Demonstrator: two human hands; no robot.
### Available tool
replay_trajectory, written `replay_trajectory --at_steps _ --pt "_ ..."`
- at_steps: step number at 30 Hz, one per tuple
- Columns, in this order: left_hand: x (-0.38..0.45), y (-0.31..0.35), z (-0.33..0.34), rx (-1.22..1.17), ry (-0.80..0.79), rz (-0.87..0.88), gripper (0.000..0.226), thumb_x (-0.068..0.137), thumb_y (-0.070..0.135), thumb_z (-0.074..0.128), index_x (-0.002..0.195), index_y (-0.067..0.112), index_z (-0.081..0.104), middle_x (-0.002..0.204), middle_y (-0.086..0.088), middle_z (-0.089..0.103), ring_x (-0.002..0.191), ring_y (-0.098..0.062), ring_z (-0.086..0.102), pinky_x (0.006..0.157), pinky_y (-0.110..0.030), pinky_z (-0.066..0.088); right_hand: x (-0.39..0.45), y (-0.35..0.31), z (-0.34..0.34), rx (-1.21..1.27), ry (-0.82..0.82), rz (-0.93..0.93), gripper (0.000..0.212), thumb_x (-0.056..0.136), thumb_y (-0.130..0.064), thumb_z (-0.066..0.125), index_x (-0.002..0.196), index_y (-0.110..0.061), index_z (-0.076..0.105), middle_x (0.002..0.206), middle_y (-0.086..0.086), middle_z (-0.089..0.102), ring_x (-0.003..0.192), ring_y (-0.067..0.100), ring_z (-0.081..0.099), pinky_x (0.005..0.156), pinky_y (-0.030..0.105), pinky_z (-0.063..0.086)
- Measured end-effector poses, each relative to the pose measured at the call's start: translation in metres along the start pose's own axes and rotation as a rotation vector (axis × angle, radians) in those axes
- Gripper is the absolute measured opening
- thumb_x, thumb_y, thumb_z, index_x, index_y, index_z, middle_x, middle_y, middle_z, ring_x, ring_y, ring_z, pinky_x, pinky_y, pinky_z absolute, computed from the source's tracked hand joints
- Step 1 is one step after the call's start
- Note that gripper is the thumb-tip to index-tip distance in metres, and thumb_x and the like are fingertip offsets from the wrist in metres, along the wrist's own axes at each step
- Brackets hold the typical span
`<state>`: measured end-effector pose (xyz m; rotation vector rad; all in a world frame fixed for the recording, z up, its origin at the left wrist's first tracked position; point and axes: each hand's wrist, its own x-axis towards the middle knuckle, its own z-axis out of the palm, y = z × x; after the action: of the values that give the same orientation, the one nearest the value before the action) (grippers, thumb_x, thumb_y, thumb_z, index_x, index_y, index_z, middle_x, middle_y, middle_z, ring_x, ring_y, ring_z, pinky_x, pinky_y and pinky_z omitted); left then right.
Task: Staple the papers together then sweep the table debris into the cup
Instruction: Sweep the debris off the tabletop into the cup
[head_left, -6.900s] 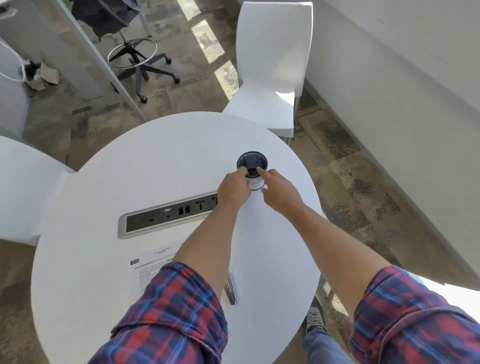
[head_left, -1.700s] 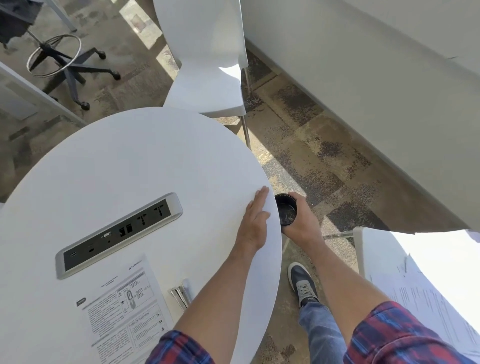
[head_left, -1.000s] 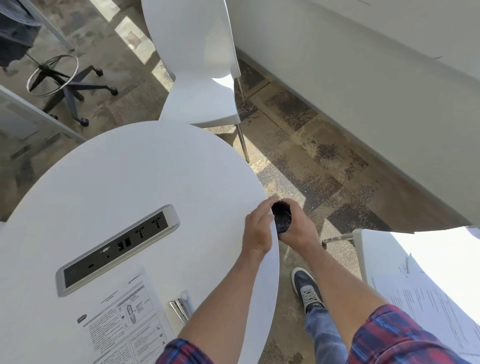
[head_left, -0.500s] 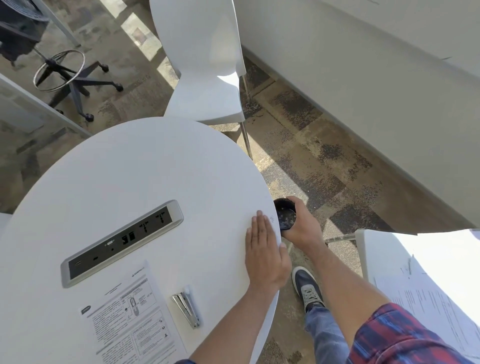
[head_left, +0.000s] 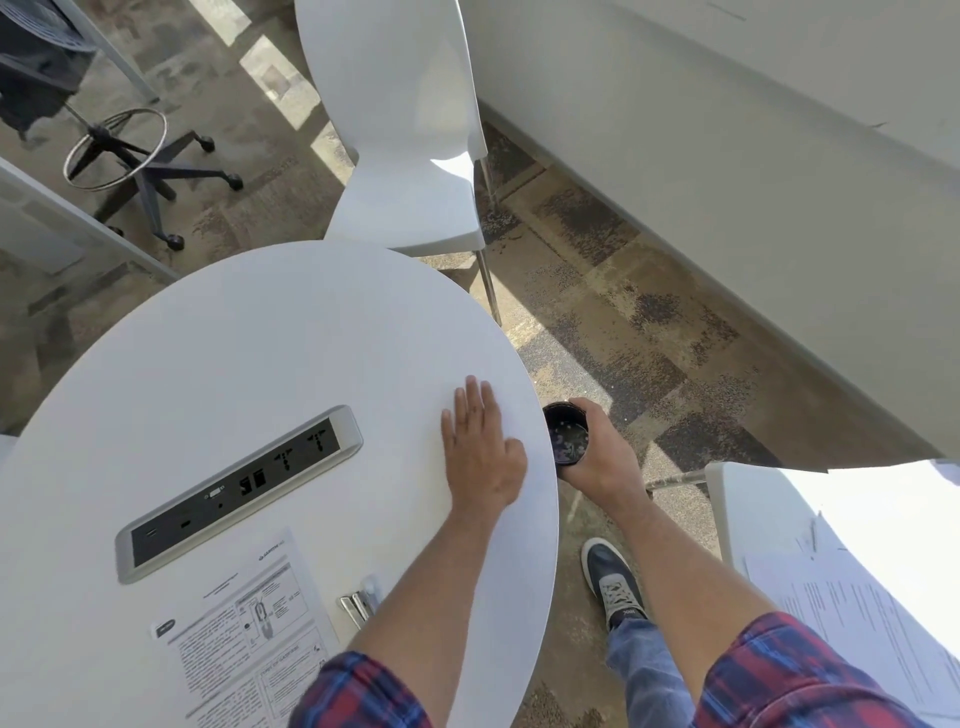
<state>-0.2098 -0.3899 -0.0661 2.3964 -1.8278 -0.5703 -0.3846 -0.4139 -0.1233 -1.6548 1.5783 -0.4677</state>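
Observation:
My right hand (head_left: 602, 462) grips a dark cup (head_left: 567, 439) just beyond the right rim of the round white table (head_left: 270, 353), its mouth level with the edge; small pale specks lie inside. My left hand (head_left: 480, 452) rests flat on the tabletop, fingers spread, a little in from that rim. The printed papers (head_left: 244, 634) lie near the front of the table. A silver stapler (head_left: 358, 605) lies beside them, partly hidden by my left forearm.
A grey power socket strip (head_left: 239, 491) is set into the table's middle. A white chair (head_left: 410, 156) stands behind the table. Another white surface with papers (head_left: 857, 582) lies at the right. My shoe (head_left: 613, 582) is on the floor below.
My left hand has slid further onto the table, away from the rim, palm flat. The cup stays held at the table edge in my right hand.

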Motion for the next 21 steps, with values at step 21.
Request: replay_trajectory --at_steps 21 --pt "-0.017 0.005 0.011 0.006 -0.154 0.393 0.079 0.097 0.023 0.040 0.166 0.017 0.003 0.175 0.003 -0.007 0.161 -0.016 -0.009 0.132 -0.043 -0.003 -0.003 0.013 -0.008 -0.033 0.099 0.043 0.089 0.067 -0.046 0.089 0.141 -0.035 0.040 0.129 -0.010 0.066 0.110 0.018 0.068 0.078 0.036 0.054"
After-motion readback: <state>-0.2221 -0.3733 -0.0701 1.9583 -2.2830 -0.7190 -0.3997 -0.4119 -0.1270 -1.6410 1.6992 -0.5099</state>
